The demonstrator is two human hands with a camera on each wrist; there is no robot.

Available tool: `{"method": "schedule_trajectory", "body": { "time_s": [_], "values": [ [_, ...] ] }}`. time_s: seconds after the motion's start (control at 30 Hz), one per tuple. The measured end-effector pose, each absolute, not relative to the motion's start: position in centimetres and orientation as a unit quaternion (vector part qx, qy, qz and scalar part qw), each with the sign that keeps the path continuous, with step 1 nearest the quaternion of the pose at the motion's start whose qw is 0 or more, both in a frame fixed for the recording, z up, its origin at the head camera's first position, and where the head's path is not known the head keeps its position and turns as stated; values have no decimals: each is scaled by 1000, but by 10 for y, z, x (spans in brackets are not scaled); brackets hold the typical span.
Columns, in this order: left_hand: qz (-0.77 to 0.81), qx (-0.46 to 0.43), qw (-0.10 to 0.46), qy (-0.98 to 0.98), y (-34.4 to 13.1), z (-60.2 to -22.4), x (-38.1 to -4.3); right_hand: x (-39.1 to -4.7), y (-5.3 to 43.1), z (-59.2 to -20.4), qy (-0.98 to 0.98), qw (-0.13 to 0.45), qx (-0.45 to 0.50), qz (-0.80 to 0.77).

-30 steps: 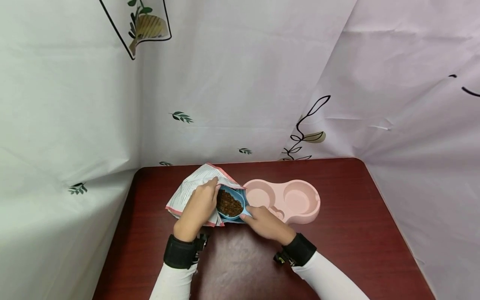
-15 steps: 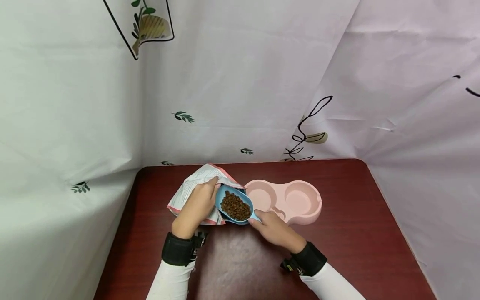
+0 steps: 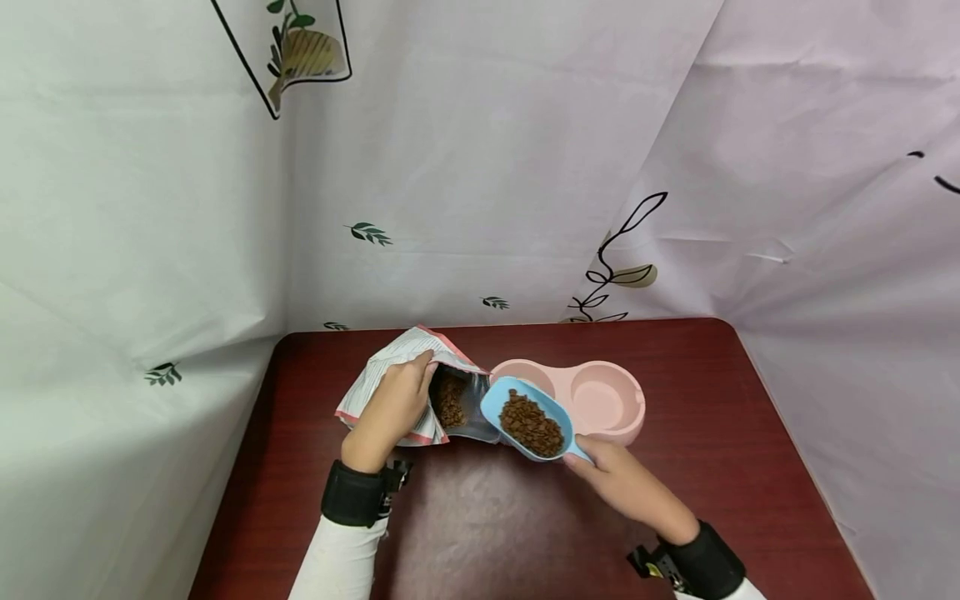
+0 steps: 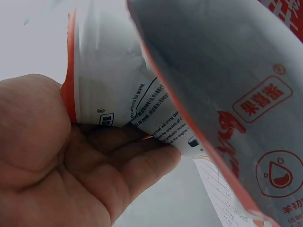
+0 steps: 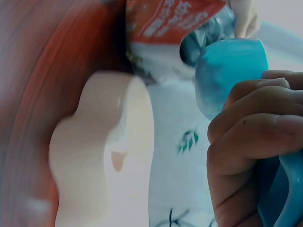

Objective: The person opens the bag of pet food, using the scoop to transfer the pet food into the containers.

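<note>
In the head view my right hand (image 3: 626, 483) grips the handle of a light blue scoop (image 3: 491, 402) heaped with brown kibble (image 3: 531, 425). The scoop is held above the near side of a pink double bowl (image 3: 630, 417), just right of the bag's mouth. My left hand (image 3: 388, 408) holds the upper edge of a white and red pet food bag (image 3: 382, 362) lying on its side. More kibble (image 3: 451, 404) shows inside its mouth. In the left wrist view, fingers (image 4: 156, 163) lie against the printed bag wall. The right wrist view shows curled fingers (image 5: 251, 137) around the scoop handle.
Everything stands on a dark red-brown table (image 3: 480, 533). A pale cloth backdrop (image 3: 465, 167) with leaf prints rises behind its far edge. The bowl sits close to the bag's right side, its far right well (image 3: 600, 404) uncovered by the scoop.
My right hand has drawn the filled scoop out of the bag's mouth and moved it right, over the bowl's near side. The left hand stays on the bag, whose inside is now visible.
</note>
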State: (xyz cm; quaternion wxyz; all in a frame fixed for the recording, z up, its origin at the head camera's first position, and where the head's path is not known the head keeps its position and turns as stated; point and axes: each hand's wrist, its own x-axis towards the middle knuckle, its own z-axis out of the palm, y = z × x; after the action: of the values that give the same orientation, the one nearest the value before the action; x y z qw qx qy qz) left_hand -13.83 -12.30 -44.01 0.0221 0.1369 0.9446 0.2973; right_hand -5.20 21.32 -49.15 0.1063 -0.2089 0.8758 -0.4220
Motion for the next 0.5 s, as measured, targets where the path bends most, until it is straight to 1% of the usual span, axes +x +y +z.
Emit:
{"method": "schedule_trajectory", "body": {
  "time_s": [0.13, 0.23, 0.37, 0.5],
  "values": [
    [303, 135, 32, 943, -123, -440, -138, -48, 236, -486, 894, 118, -173, -396],
    [301, 134, 33, 944, -123, -440, -138, -49, 250, -480, 910, 143, -154, -356],
    [298, 131, 25, 945, -122, -441, -137, -57, 260, -469, 921, 186, -151, -307],
    [305, 134, 22, 943, -122, -441, -137, -66, 263, -460, 927, 212, -156, -268]
  ]
}}
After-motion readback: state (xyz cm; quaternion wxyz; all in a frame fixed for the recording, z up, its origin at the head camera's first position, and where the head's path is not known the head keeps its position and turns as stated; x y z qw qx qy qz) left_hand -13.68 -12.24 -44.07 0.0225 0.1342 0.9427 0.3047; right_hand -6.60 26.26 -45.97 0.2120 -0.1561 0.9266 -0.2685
